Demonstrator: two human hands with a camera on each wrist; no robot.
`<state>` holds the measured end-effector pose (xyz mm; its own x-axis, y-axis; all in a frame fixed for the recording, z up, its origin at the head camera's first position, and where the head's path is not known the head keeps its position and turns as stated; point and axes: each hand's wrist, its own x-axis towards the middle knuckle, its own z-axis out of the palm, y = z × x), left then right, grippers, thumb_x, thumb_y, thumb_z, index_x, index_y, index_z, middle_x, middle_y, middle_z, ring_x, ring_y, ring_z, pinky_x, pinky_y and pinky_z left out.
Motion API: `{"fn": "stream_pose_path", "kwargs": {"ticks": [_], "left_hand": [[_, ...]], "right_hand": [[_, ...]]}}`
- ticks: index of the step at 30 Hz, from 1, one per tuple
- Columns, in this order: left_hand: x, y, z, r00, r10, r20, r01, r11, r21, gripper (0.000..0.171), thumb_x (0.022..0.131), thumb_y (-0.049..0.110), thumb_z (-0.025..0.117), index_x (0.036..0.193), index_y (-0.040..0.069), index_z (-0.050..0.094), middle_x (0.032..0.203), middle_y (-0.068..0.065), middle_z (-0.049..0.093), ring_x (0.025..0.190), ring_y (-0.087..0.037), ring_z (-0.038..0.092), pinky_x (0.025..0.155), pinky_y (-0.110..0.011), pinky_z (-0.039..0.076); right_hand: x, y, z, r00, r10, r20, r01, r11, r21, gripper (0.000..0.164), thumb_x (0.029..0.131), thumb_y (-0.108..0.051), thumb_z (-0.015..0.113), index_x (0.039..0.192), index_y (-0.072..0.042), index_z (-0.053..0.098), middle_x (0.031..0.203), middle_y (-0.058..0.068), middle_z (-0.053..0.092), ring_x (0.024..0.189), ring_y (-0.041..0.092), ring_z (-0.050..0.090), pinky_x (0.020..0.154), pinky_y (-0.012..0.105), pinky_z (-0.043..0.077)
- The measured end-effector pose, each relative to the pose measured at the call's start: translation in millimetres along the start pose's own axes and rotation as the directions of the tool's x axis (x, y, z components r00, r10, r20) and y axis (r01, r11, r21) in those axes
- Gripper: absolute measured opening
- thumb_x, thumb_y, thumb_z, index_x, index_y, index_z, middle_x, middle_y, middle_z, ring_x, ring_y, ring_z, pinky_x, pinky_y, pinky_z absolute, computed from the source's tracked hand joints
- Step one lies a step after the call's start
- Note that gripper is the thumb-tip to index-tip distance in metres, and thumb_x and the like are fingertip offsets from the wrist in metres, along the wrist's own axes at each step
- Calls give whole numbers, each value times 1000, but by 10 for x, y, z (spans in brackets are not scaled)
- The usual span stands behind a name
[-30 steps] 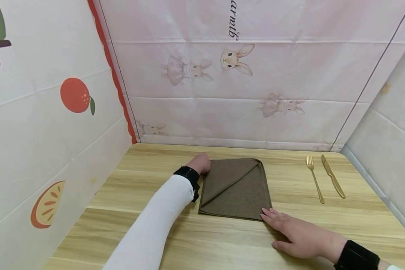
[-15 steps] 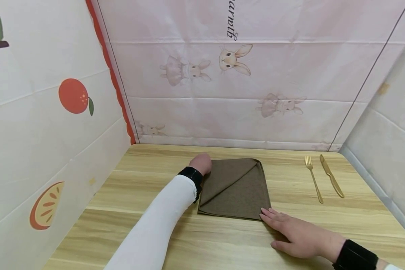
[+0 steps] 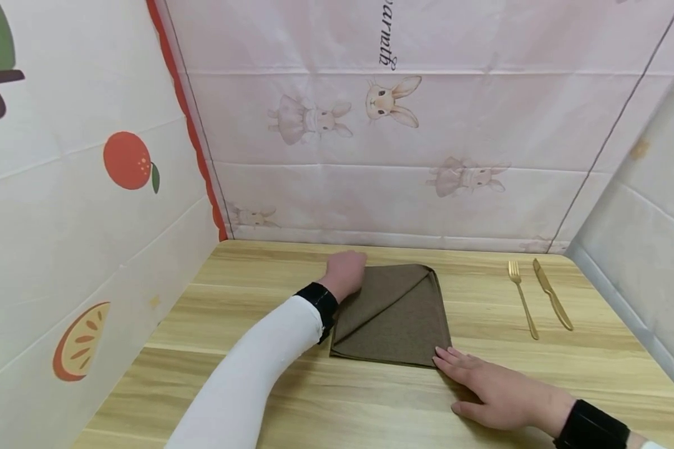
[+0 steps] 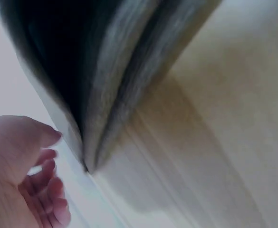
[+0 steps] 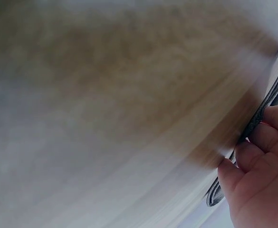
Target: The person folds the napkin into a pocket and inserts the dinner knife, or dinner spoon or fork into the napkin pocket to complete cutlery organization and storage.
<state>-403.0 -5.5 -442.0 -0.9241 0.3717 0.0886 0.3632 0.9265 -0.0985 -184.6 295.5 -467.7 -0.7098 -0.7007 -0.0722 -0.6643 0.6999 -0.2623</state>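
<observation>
A brown cloth napkin point(image 3: 393, 312), folded into a square with a diagonal fold across its top, lies on the wooden table. My left hand point(image 3: 344, 273) is over the napkin's far left corner. In the left wrist view its thumb and loosely curled fingers point(image 4: 57, 204) show beside the layered cloth corner point(image 4: 105, 95), with no cloth seen between them. My right hand point(image 3: 497, 390) lies flat at the near right corner, fingertips touching the napkin's edge. Seen from the right wrist, its fingers point(image 5: 264, 137) rest along the layered cloth edge.
A gold fork point(image 3: 521, 296) and a gold table knife point(image 3: 551, 293) lie side by side at the table's right. Printed sheets stand as walls behind point(image 3: 326, 193) and on the left point(image 3: 90, 237). The wooden tabletop point(image 3: 230, 299) runs up to them.
My left hand has moved from the napkin's left edge a little right and away from me, over its far left corner. The right hand and the napkin stay put.
</observation>
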Motion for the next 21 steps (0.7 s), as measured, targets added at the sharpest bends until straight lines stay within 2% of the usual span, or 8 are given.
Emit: {"fn": "stream_pose_path", "kwargs": {"ticks": [2, 4, 6, 8, 11, 15, 18, 21], "left_hand": [[-69, 74, -23, 992, 120, -33, -118, 992, 43, 18, 105, 29, 55, 107, 18, 68, 103, -3, 72, 96, -21, 70, 76, -40, 59], [-177, 155, -45, 972, 234, -30, -233, 972, 41, 31, 106, 42, 53, 117, 18, 69, 113, -2, 72, 106, -20, 68, 87, -39, 58], [-313, 234, -68, 946, 322, 21, -322, 947, 0, 49, 105, 53, 49, 133, 16, 65, 132, -4, 67, 124, -21, 63, 102, -40, 53], [-466, 306, -91, 919, 381, 97, -377, 924, -61, 64, 105, 61, 42, 148, 14, 54, 151, -6, 56, 142, -25, 52, 115, -41, 45], [-679, 375, -98, 881, 421, 215, -399, 906, -139, 78, 103, 69, 35, 160, 16, 37, 168, -6, 35, 157, -28, 30, 125, -43, 32], [-903, 385, -79, 842, 451, 298, -410, 892, -193, 85, 99, 75, 33, 163, 18, 29, 171, -3, 27, 160, -25, 22, 128, -43, 27], [-1045, 350, -72, 825, 470, 313, -416, 881, -227, 89, 98, 77, 34, 164, 18, 26, 172, -4, 24, 160, -24, 23, 128, -41, 27], [-1178, 292, -59, 820, 478, 315, -409, 874, -261, 92, 96, 79, 36, 165, 19, 22, 173, -8, 18, 159, -24, 25, 127, -40, 29]], "right_hand": [[-2, 1, -5, 1000, -2, 0, 2, 1000, 3, 72, 103, -55, 52, 160, -14, 36, 168, 9, 33, 151, 36, 39, 115, 49, 44], [-4, -1, -14, 1000, -4, -1, 4, 1000, 6, 72, 103, -55, 52, 160, -14, 36, 168, 9, 34, 151, 36, 39, 115, 49, 44], [-5, 1, -17, 1000, -4, 1, 4, 1000, 7, 72, 103, -55, 52, 160, -14, 37, 168, 9, 34, 151, 36, 39, 115, 49, 44], [-6, 3, -21, 1000, 2, 7, -2, 1000, 10, 72, 103, -56, 52, 160, -14, 37, 168, 8, 34, 151, 36, 39, 115, 50, 44], [-10, 8, -19, 1000, 17, 20, -18, 1000, 12, 73, 103, -57, 51, 161, -16, 36, 168, 6, 33, 152, 34, 38, 115, 50, 43], [-8, 6, -8, 1000, 14, 9, -14, 1000, -3, 72, 103, -57, 52, 160, -15, 37, 168, 7, 34, 151, 34, 39, 115, 51, 44], [-2, 3, -1, 1000, 9, -6, -9, 1000, -13, 72, 103, -56, 53, 160, -14, 38, 168, 8, 34, 151, 34, 40, 114, 51, 44], [3, 7, -2, 1000, 10, -3, -10, 1000, -7, 72, 103, -55, 53, 160, -14, 38, 168, 7, 34, 151, 34, 39, 115, 51, 43]]}}
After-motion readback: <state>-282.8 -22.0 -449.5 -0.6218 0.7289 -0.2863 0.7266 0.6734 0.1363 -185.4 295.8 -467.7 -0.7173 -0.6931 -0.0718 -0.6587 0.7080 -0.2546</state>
